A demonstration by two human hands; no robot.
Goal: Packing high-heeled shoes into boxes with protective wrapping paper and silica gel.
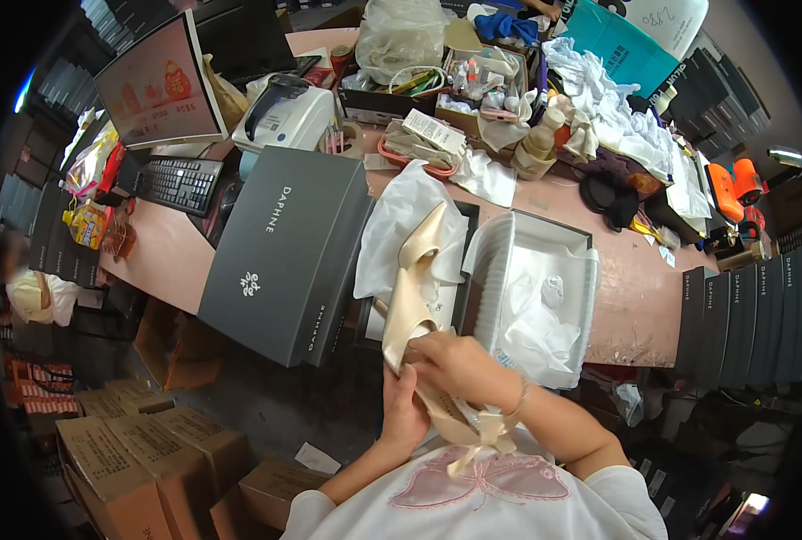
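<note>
A beige pointed-toe high-heeled shoe [403,310] is held in front of my chest, toe pointing away from me. My left hand [403,412] wraps round its side from below, thumb on the near edge. My right hand [462,367] is closed at the shoe's opening, fingertips reaching inside; whether they pinch anything small there is hidden. A beige bow [486,434] shows by my right wrist, at the shoe's back end. Just beyond, a matching shoe [422,241] lies on white tissue paper [378,238] over an open dark shoebox [463,310].
Large dark shoeboxes [279,243] stand left of the open box. To its right is a box lined with white wrapping [590,297]. A keyboard [178,183], monitor [162,85] and label printer [286,117] occupy the left. Cartons [131,450] stand lower left; stacked shoeboxes [747,315] stand right.
</note>
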